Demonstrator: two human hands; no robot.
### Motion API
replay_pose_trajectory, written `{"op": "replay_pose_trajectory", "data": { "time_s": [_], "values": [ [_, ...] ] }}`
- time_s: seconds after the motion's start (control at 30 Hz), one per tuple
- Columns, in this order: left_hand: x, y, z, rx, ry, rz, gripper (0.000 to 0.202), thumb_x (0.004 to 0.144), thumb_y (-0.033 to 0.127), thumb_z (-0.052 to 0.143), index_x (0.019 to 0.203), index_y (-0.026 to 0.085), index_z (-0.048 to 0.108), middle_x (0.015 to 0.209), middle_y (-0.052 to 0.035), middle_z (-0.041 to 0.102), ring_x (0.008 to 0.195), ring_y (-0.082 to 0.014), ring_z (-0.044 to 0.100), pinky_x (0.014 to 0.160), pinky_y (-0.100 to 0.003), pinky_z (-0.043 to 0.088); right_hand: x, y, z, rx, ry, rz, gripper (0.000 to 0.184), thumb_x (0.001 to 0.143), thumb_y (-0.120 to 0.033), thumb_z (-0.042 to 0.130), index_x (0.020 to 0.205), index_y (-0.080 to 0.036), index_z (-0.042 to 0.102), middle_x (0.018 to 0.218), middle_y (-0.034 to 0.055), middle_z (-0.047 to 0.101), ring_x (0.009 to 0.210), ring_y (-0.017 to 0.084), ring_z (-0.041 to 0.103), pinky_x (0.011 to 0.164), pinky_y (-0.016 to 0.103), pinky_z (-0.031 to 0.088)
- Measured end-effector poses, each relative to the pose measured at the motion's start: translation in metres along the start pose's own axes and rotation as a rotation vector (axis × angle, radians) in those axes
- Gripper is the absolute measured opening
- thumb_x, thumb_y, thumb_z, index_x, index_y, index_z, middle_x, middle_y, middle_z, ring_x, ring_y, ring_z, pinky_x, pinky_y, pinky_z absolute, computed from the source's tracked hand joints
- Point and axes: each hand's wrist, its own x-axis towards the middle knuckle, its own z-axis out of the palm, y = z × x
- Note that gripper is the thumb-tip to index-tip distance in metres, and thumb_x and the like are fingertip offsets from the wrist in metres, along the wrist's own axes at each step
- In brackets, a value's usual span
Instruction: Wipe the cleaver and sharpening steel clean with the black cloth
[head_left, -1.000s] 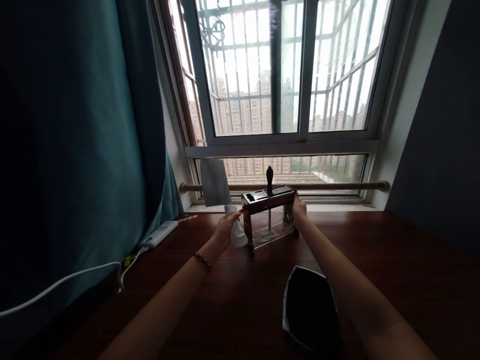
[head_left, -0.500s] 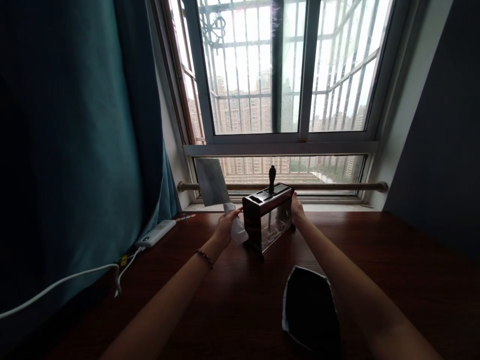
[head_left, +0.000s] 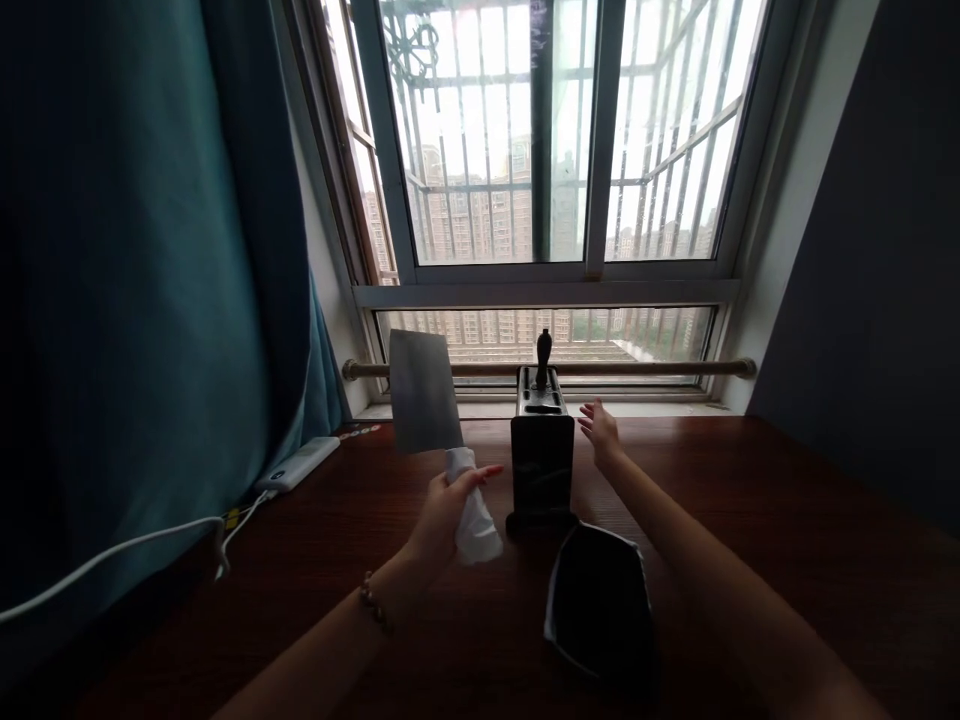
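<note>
Left hand (head_left: 442, 505) is closed around the handle of a cleaver (head_left: 424, 392), and that handle is wrapped in a white cloth (head_left: 472, 515) whose loose end hangs below the fist; the wrap looks as if it keeps skin off the handle, though whether it is wiping or only padding I cannot tell. Held this way, the broad rectangular blade stands upright above the fist, its flat side toward the camera, grey and dull against the bright window (head_left: 540, 140), just to the left of the knife block (head_left: 541, 455). Right hand (head_left: 600, 428) is open with the fingers spread and holds nothing; it hovers just beside the block's upper right edge, not touching it as far as I can see. Dark and box-shaped, the block stands upright on the wooden table (head_left: 750, 520) with its narrow end facing the viewer, slots showing in its top, and one dark-handled tool (head_left: 542, 355) sticking up from the far slot. A dark pouch with a pale rim (head_left: 600, 610) lies on the table near the block's base, under the right forearm. At the far left a white power bank (head_left: 298, 464) with a white cable (head_left: 112, 570) rests by the teal curtain (head_left: 150, 280)
</note>
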Motion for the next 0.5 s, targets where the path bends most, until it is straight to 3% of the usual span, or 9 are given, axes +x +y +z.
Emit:
{"op": "replay_pose_trajectory", "data": {
  "time_s": [0.1,0.17,0.27,0.3,0.4,0.5],
  "values": [
    [-0.007,-0.005,-0.021,0.143,0.044,0.035,0.023,0.062,0.031,0.071,0.071,0.01,0.065,0.065,-0.0068,0.064,0.059,-0.0157,0.056,0.051,-0.023,0.039,-0.057,-0.017,-0.025,0.015,-0.053,0.055,0.048,0.086,-0.054,0.032,0.088,-0.016,0.061,0.094,0.0116,0.065,0.08,0.021,0.062,0.072,0.036,0.049],
    [-0.014,-0.012,-0.033,0.227,0.052,0.065,0.022,0.061,0.032,0.071,0.069,0.013,0.062,0.065,-0.0071,0.065,0.061,-0.0191,0.059,0.054,-0.025,0.041,-0.102,-0.036,-0.036,0.02,-0.233,0.065,0.039,0.082,-0.05,0.045,0.079,-0.016,0.063,0.081,0.0092,0.067,0.074,0.021,0.063,0.07,0.034,0.05],
    [-0.028,-0.02,-0.042,0.355,0.074,0.143,0.022,0.063,0.035,0.07,0.061,0.018,0.056,0.054,-0.0001,0.056,0.051,-0.0151,0.052,0.052,-0.024,0.037,-0.165,-0.058,-0.047,-0.064,-0.534,0.047,0.026,0.081,-0.038,0.055,0.074,-0.016,0.067,0.072,0.0061,0.067,0.069,0.021,0.063,0.066,0.033,0.05],
    [-0.034,-0.021,-0.044,0.397,0.082,0.172,0.023,0.063,0.034,0.071,0.06,0.019,0.054,0.052,0.0019,0.052,0.049,-0.0134,0.048,0.051,-0.023,0.034,-0.181,-0.06,-0.051,-0.218,-0.658,-0.049,0.022,0.083,-0.033,0.053,0.079,-0.017,0.068,0.076,0.0059,0.067,0.074,0.021,0.063,0.07,0.033,0.05],
    [-0.049,-0.021,-0.046,0.499,0.028,0.215,0.02,0.064,0.032,0.071,0.063,0.02,0.055,0.057,0.003,0.05,0.053,-0.0123,0.044,0.051,-0.022,0.031,-0.209,-0.051,-0.063,-0.604,-0.788,-0.229,0.031,0.082,-0.024,0.054,0.11,-0.018,0.063,0.119,0.0106,0.059,0.113,0.027,0.052,0.096,0.041,0.043],
    [-0.064,-0.019,-0.041,0.564,-0.158,0.164,0.015,0.068,0.029,0.068,0.068,0.019,0.058,0.061,0.0021,0.052,0.057,-0.0127,0.044,0.052,-0.021,0.031,-0.219,-0.036,-0.075,-0.778,-0.859,-0.23,0.044,0.082,-0.023,0.054,0.126,-0.018,0.053,0.138,0.0098,0.043,0.131,0.029,0.033,0.106,0.045,0.032]
  ]
}}
